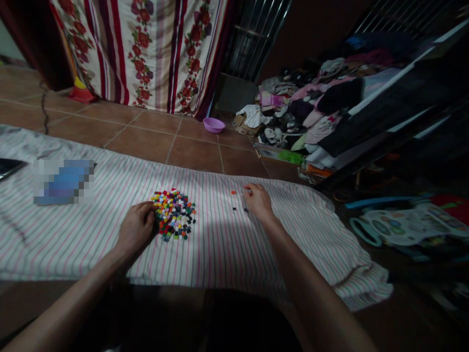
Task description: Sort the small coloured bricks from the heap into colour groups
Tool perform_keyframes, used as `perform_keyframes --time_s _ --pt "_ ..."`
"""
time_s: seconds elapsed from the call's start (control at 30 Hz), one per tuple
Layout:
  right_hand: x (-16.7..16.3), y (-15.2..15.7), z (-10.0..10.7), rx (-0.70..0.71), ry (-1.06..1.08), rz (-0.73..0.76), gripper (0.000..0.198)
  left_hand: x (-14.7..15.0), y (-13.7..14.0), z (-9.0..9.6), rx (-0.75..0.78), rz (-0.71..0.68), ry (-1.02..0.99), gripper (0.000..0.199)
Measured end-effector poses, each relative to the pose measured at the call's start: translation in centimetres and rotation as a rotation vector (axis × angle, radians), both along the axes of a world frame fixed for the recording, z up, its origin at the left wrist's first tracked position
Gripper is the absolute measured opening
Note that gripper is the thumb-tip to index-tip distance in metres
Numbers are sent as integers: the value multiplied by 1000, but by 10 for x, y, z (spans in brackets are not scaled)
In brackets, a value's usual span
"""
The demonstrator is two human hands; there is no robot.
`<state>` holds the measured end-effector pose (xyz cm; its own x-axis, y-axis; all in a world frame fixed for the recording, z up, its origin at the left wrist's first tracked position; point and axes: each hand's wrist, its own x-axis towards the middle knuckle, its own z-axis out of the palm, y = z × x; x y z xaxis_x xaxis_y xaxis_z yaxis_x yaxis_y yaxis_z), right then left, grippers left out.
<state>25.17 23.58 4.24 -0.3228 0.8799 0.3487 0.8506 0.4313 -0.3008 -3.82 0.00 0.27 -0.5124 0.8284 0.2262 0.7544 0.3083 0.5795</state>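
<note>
A heap of small multicoloured plastic blocks lies on the striped cloth in front of me. My left hand rests at the heap's left edge, its fingers curled in toward the blocks; whether anything is in them is hidden. To the right of the heap, my right hand is low over the cloth with thumb and fingers pinched together. Whatever it pinches is too small to make out. Beside it lie an orange block and a black block, apart from the heap. A dark block sits just below the fingers.
The striped cloth covers a long low surface. A blurred-out flat object and a dark device lie at left. Beyond are a purple basin, a floral curtain and piled clothes.
</note>
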Motion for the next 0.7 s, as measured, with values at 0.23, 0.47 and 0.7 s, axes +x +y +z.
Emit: perform_keyframes --time_s 0.23,0.47,0.7 --pt "-59 -95 0 -263 281 471 12 -4 -3 -2 22 -3 -69 34" --pt "-76 -166 -26 -385 183 576 13 -8 -16 4 -4 -52 -86 37" --pt "-79 -174 -38 -335 110 484 6 -9 -33 1 -3 -66 -40 38"
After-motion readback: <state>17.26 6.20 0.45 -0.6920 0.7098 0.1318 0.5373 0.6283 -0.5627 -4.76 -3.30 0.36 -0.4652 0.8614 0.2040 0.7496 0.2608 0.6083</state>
